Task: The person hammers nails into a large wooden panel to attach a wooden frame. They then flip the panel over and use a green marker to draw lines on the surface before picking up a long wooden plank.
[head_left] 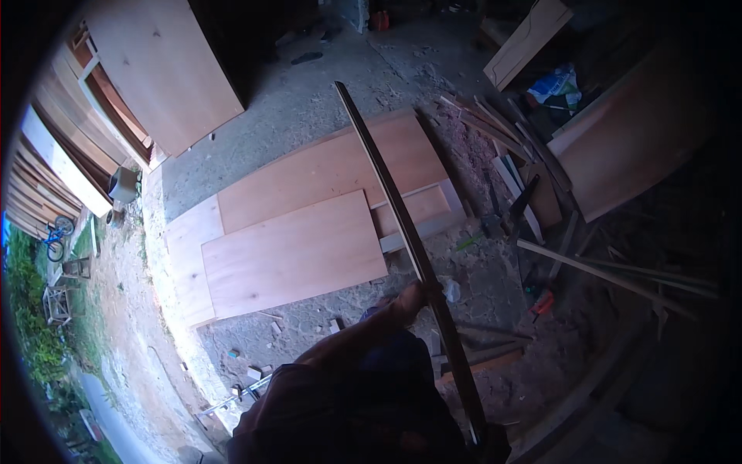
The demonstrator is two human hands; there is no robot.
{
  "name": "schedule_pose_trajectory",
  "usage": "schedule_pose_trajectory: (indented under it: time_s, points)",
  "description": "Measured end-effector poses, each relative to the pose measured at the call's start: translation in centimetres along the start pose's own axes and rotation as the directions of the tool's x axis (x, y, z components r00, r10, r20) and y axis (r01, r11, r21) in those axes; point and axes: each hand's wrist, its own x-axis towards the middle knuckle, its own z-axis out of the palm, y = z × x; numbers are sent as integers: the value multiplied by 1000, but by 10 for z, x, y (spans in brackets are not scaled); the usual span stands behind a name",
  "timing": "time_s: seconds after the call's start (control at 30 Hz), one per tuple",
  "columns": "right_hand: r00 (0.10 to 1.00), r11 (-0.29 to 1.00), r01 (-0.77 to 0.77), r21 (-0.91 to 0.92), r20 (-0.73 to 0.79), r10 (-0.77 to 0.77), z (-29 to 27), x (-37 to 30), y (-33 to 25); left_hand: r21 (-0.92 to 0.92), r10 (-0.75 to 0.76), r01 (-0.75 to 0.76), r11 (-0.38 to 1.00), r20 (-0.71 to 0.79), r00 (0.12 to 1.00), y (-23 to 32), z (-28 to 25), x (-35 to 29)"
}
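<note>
My left hand is closed around a long, narrow wooden strip. The strip slants from the far middle of the view down to the lower right, dark on its face with a paler edge. Its lower end runs into deep shadow, where a dark shape may be my right hand; no fingers can be made out there. Beyond the strip, a plywood sheet lies over a larger plywood sheet on the rough floor. A pale framed panel shows beside the front sheet.
At right lie scrap wood strips, a handsaw, a red-and-black tool and a leaning curved sheet. A tall plywood board stands at upper left. Small wood offcuts dot the floor nearby.
</note>
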Motion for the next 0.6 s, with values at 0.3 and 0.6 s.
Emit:
schedule_pose_trajectory:
  time_s: [0.3,0.6]
  points:
    - [802,804,467,-368,-206,-561,-45,172,-71,397,454,-272,876,-493,743,100,-78,-97]
    - [526,435,791,-430,114,-843,-10,400,-249,14,105,-512,859,-983,148,51,-242,-223]
